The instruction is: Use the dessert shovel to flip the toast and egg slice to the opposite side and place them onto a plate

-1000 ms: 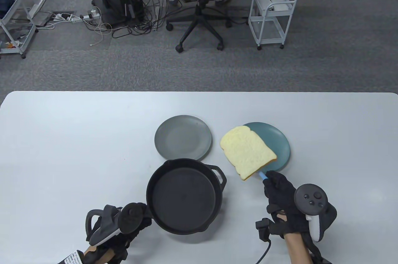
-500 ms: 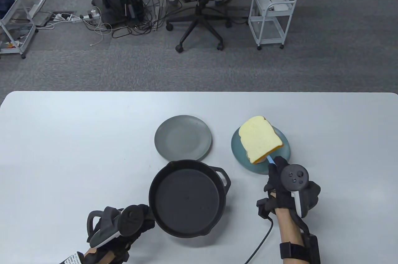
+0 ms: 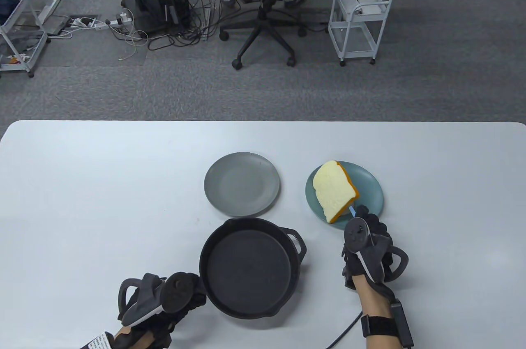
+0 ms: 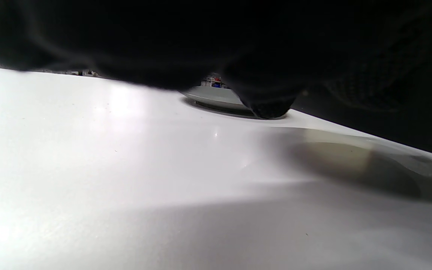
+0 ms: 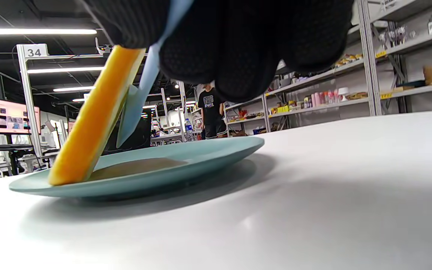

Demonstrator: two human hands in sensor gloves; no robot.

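Observation:
The toast (image 3: 332, 191) leans steeply on the pale blue dessert shovel (image 5: 141, 90), its lower left edge resting on the teal plate (image 3: 370, 193). In the right wrist view the toast (image 5: 92, 123) stands tilted on the teal plate (image 5: 186, 157), with the shovel blade behind it. My right hand (image 3: 365, 228) grips the shovel's blue handle (image 3: 352, 212) at the plate's near edge. My left hand (image 3: 181, 295) holds the black skillet (image 3: 250, 269) by its handle at the lower left. The skillet is empty. No egg slice is in view.
An empty grey plate (image 3: 242, 184) lies left of the teal plate and beyond the skillet. The grey plate (image 4: 216, 99) shows low past my left fingers. The white table (image 3: 102, 201) stretches left and right. Chair, cart and cables stand beyond the far edge.
My right hand moved forward and rolled left, tipping the shovel. The toast went from lying flat above the plate's left side to leaning steeply onto it. The skillet slid slightly nearer.

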